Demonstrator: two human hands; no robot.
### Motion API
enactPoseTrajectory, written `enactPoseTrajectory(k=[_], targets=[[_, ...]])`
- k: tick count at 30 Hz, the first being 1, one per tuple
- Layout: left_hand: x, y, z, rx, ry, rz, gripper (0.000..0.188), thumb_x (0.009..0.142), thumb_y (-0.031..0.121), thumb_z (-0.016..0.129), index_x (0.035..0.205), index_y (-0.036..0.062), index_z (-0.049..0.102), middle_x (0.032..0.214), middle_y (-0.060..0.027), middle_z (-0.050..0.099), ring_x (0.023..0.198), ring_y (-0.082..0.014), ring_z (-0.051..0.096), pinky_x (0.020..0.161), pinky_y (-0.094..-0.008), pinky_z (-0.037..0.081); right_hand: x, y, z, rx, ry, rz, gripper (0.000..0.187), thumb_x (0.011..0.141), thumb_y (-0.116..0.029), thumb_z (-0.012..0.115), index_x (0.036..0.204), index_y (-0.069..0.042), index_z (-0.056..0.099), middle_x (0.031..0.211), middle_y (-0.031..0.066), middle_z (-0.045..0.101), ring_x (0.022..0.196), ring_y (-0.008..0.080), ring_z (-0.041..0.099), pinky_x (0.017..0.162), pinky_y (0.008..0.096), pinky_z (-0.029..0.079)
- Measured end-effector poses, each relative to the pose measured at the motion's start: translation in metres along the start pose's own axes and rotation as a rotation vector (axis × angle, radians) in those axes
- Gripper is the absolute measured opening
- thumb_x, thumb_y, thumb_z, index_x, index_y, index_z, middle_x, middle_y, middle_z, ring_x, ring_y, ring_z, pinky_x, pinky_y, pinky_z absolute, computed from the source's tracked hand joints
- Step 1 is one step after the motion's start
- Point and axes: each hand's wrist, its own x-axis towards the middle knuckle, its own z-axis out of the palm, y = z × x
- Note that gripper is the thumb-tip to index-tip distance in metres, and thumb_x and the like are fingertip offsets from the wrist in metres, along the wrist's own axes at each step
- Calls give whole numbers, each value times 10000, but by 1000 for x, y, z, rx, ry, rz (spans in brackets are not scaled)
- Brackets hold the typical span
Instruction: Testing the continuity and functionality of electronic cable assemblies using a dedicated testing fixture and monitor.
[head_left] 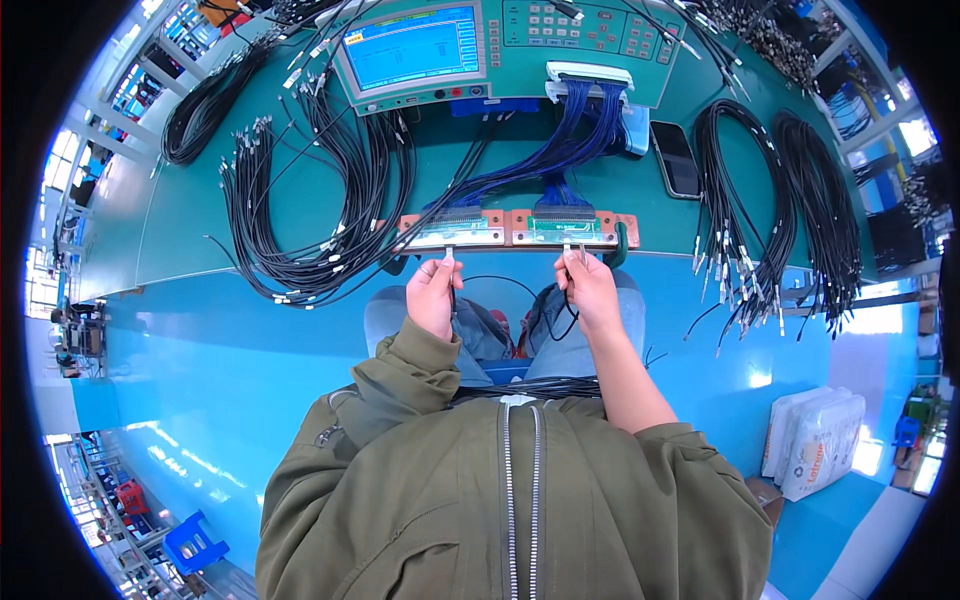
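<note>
My left hand (433,298) pinches one connector end of a thin black cable at the front of the left green circuit board (460,229). The other end is pinched in my right hand (590,289), against the front of the right green circuit board (565,230). Between my hands the black cable (500,277) hangs in a loop over my lap. Whether either connector is fully seated in its board I cannot tell. Both boards sit on an orange-brown mount at the table's front edge. Blue wires (545,165) run from them to a tester (520,50) with a lit screen.
Bundles of black cables lie on the green table (185,225) to the left (255,215) and to the right (745,190). A phone (676,160) rests beside the right bundle. White plastic-wrapped packages (815,440) stand on the floor at right. A blue stool (193,543) is far left.
</note>
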Motion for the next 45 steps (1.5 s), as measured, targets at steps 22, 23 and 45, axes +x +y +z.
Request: enactPoseTrajectory(k=[22, 23, 45], targets=[[10, 18, -1, 122, -47, -59, 132, 857, 170, 527, 835, 42, 550, 673, 17, 507, 499, -18, 349, 446, -157, 268, -5, -3, 0, -143, 121, -62, 195, 883, -233, 490, 832, -63, 571, 597, -30, 450, 453, 18, 277, 392, 165, 185], [11, 20, -2, 146, -86, -94, 136, 857, 175, 527, 839, 43, 552, 664, 26, 494, 493, -13, 338, 438, -155, 259, -4, -4, -2, -146, 131, -49, 198, 881, -240, 496, 836, -63, 573, 596, -33, 442, 449, 17, 269, 390, 167, 182], [1, 10, -11, 82, -42, -115, 159, 868, 185, 501, 886, 36, 556, 628, 66, 378, 473, -2, 264, 403, -155, 201, -5, -1, -6, -107, 119, -56, 214, 869, -255, 514, 874, -55, 589, 618, -43, 421, 436, 10, 242, 385, 172, 185]])
